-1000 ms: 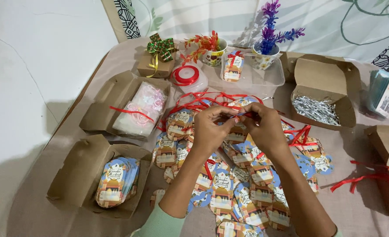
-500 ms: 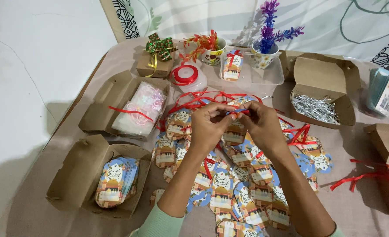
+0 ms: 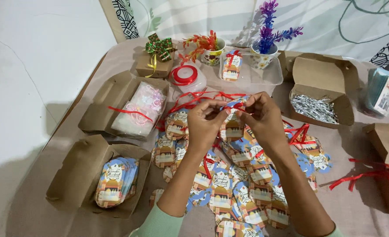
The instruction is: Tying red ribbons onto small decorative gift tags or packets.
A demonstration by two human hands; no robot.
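We've got our left hand (image 3: 207,123) and right hand (image 3: 264,118) raised over the desk (image 3: 63,145), fingers of both pinched shut on a thin red ribbon (image 3: 235,106) at the top of a paper tag (image 3: 231,125), right above the tag pile (image 3: 234,193).

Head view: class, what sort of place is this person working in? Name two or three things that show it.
Probably a home craft table, not a factory: a cloth-covered table with printed gift tags, a red ribbon spool and open brown card boxes. Both hands work red ribbon on one tag.
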